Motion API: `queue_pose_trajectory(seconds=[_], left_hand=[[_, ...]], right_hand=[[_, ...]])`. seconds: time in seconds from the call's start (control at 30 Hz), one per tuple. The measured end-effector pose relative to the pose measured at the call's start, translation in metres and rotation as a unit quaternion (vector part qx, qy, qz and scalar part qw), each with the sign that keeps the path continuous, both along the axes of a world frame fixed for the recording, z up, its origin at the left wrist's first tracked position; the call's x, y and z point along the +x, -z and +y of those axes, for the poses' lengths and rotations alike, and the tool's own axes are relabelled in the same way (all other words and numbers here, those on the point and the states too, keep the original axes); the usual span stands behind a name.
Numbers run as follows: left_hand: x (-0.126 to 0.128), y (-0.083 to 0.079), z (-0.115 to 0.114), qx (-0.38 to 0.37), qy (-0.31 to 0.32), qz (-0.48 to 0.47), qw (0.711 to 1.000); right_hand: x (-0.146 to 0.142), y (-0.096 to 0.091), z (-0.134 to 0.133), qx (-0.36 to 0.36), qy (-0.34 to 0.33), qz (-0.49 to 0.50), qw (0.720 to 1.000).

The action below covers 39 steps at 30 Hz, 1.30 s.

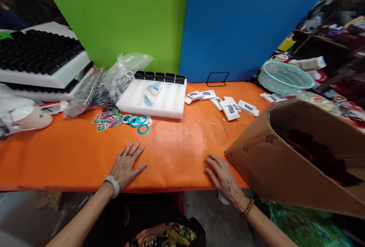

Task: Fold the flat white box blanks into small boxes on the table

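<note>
My left hand (127,164) lies flat and open on the orange table (176,152), fingers spread, with a ring on one finger and a white band at the wrist. My right hand (222,176) rests palm down and open near the table's front edge, beside a tilted cardboard box (288,155). Neither hand holds anything. Beyond the left hand lie several teal rings (138,121) and green and pink stickers (107,118). A white foam tray (159,98) holds a row of black parts along its far edge and a small blue and white packet.
Small white product boxes (228,104) are scattered at the back right. A teal basket (285,76) stands at the far right. Clear plastic bags (114,79) and stacked trays of black parts (40,60) sit at the left. A black wire stand (218,79) is by the blue wall.
</note>
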<state>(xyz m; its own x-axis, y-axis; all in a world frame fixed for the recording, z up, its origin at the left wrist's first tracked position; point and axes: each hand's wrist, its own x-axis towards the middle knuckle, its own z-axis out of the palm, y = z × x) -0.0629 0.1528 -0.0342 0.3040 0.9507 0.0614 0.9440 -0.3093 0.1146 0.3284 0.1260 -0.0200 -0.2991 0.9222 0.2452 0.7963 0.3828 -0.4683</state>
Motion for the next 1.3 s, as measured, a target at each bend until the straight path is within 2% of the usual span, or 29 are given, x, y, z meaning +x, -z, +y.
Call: queue_pose_trajectory(seconds=[0.07,0.2,0.33,0.57,0.87,1.3], left_hand=[[0.001,0.001,0.001,0.006,0.0,0.006,1.0],[0.003,0.001,0.003,0.015,0.0,0.011,1.0],[0.006,0.0,0.004,0.008,-0.003,0.018,1.0],[0.013,-0.003,0.003,-0.012,-0.017,0.035,0.999],[0.019,-0.007,0.003,-0.01,-0.028,0.059,0.998],[0.023,-0.007,0.001,-0.036,-0.042,0.061,0.997]], right_hand=[[0.025,0.003,-0.002,0.013,0.031,-0.023,0.999],[0.046,0.006,-0.003,0.011,-0.029,-0.055,0.998],[0.043,0.008,-0.001,0.038,-0.056,-0.075,0.995],[0.041,0.015,-0.002,0.082,-0.043,-0.122,0.988],[0.045,0.019,-0.001,0.123,-0.057,-0.108,0.985],[0.047,0.019,-0.003,0.133,-0.071,-0.1,0.984]])
